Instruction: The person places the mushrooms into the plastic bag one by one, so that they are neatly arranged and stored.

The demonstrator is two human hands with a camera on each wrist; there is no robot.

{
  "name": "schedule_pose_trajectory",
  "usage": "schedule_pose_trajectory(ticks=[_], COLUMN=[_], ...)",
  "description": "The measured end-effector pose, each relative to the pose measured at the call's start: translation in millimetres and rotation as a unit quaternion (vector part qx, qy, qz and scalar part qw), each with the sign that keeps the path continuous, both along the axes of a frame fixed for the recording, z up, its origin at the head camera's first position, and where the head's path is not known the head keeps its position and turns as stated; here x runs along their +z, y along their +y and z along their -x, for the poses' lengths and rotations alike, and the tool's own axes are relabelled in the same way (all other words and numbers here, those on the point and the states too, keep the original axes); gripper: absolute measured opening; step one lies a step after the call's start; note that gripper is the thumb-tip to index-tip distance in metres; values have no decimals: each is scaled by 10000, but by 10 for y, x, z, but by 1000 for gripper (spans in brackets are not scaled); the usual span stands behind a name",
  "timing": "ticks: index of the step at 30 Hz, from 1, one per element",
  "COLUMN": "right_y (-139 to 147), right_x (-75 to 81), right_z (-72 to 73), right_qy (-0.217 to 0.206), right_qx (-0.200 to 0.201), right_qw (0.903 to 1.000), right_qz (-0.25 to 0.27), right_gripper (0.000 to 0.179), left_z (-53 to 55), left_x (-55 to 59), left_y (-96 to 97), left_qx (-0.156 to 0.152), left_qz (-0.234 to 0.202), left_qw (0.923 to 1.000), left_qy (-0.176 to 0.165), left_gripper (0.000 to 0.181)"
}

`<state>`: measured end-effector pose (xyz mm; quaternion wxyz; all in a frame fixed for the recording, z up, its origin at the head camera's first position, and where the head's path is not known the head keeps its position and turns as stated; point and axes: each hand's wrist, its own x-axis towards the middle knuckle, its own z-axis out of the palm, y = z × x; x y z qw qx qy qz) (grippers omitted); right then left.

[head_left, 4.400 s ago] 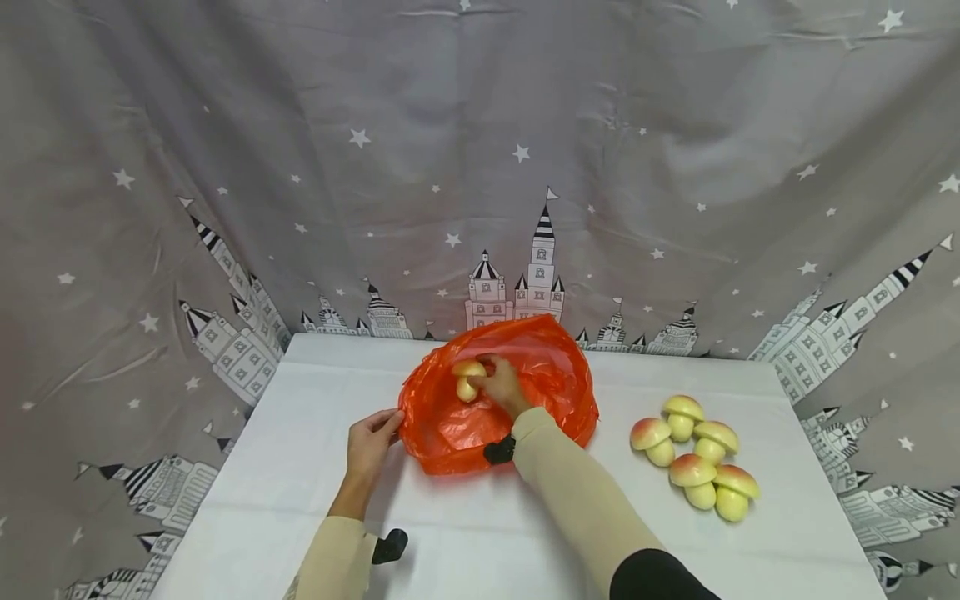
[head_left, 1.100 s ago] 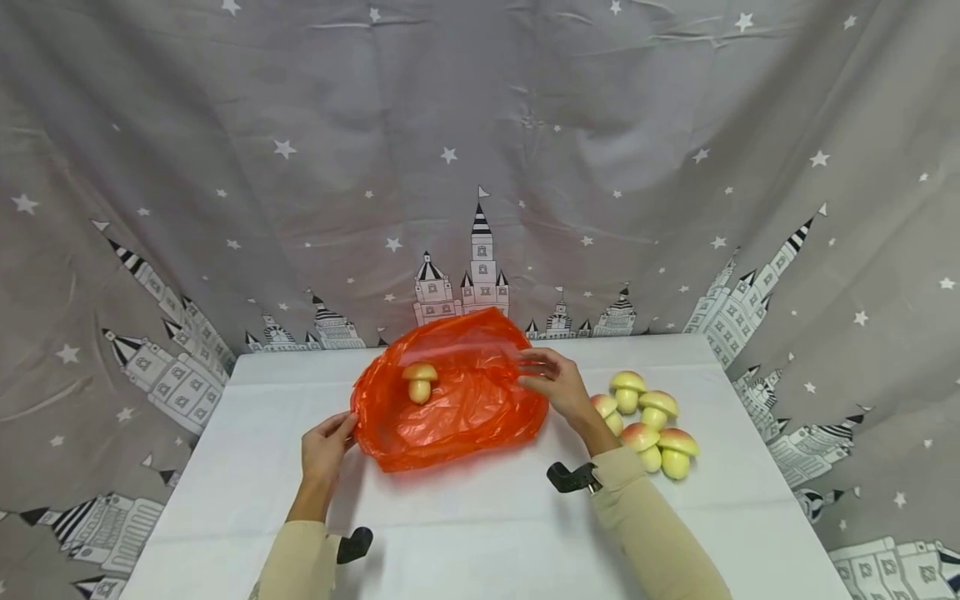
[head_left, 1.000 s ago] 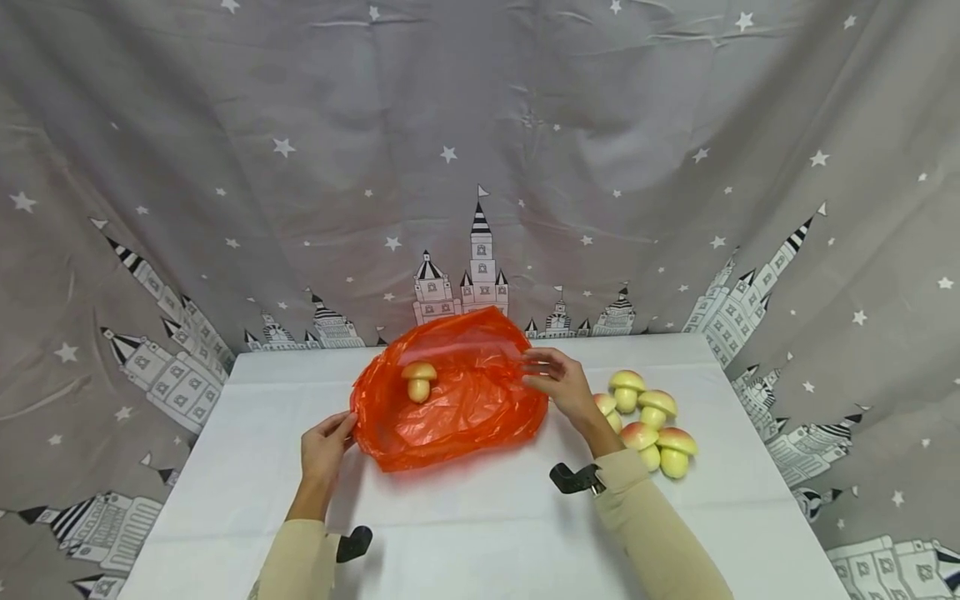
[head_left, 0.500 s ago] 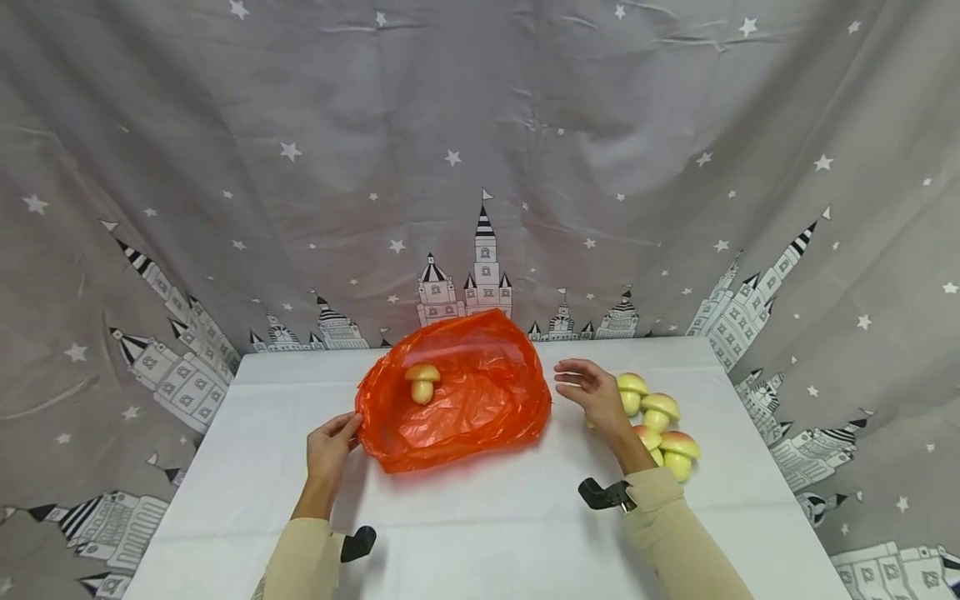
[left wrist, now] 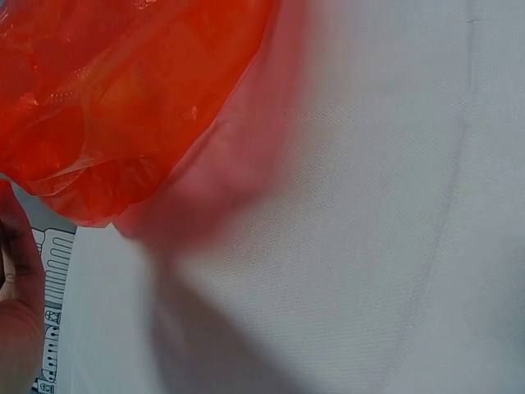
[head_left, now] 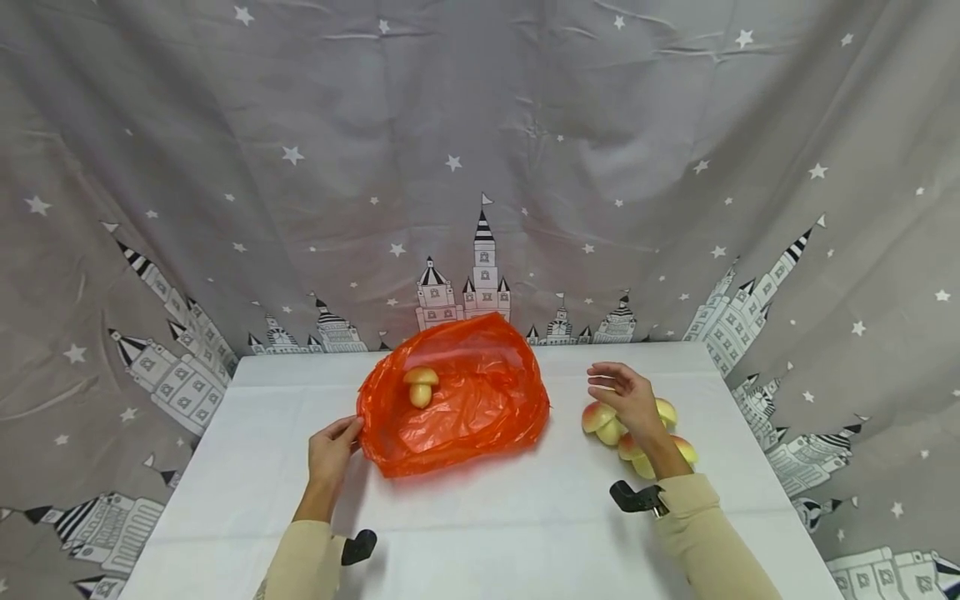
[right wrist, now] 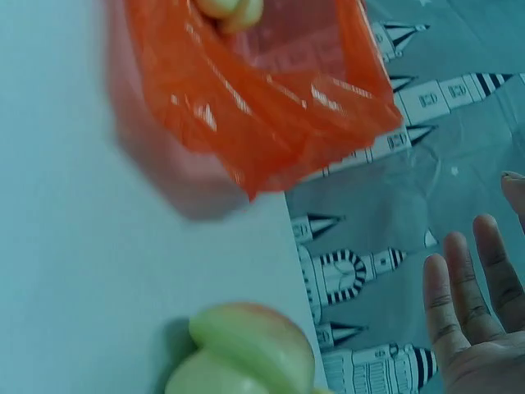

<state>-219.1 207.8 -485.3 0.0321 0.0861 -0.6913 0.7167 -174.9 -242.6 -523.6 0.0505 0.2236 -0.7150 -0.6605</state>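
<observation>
An orange-red plastic bag (head_left: pixel 468 429) stands with its mouth spread wide in the middle of the head view. Inside it lies one toy mushroom (head_left: pixel 422 387) with a yellow stem. My left hand (head_left: pixel 330 454) pinches the bag's left rim; the left wrist view shows part of that hand (left wrist: pixel 20 304) beside the bag (left wrist: pixel 123 90). To the right, my right hand (head_left: pixel 628 403) hovers with fingers extended, holding nothing. Below and behind it are several toy mushrooms (head_left: pixel 602 422), partly hidden by the hand and forearm. The right wrist view has spread fingers (right wrist: pixel 467 287) near one mushroom (right wrist: pixel 254 345).
A white cloth (head_left: pixel 480 554) covers the table. Behind the table and along its sides hangs a grey curtain (head_left: pixel 480 108) with stars and castles. A black wrist mount (head_left: pixel 358 547) sticks out from the left sleeve, another mount (head_left: pixel 634 497) from the right.
My right hand let go of a mushroom inside the bag, then moved out rightward to above the mushrooms on the table. My left hand stays at the bag's rim.
</observation>
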Motion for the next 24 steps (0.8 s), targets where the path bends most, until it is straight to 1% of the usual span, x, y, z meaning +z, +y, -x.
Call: schedule_pose_trajectory(ticks=[3, 4, 9, 11, 15, 21, 24], right_y=[89, 119, 282, 355, 490, 629, 681], right_x=[34, 44, 94, 107, 118, 92, 72], right_z=[-26, -36, -84, -103, -138, -170, -180], right_qy=[2, -44, -265, -329, -221, -47, -65], right_qx=[-97, -173, -526, -660, -843, -1083, -1210], right_qw=[9999, 9998, 9976, 9957, 9936, 9909, 9895], right_qz=[-126, -75, 359, 566, 721, 797, 792], right_gripper=[47, 45, 36, 35, 38, 32, 32], left_z=[-9, -9, 4, 13, 23, 12, 9], left_x=[-3, -7, -15, -13, -9, -11, -16], left_y=[2, -2, -13, -11, -12, -10, -5], left_qx=[14, 20, 49, 31, 2, 16, 19], left_qz=[-21, -36, -63, -28, 39, 44, 23], left_qw=[10000, 10000, 10000, 10000, 10000, 10000, 10000], left_qy=[22, 42, 36, 10, -21, -57, -55], left_gripper=[40, 40, 39, 38, 40, 40, 39])
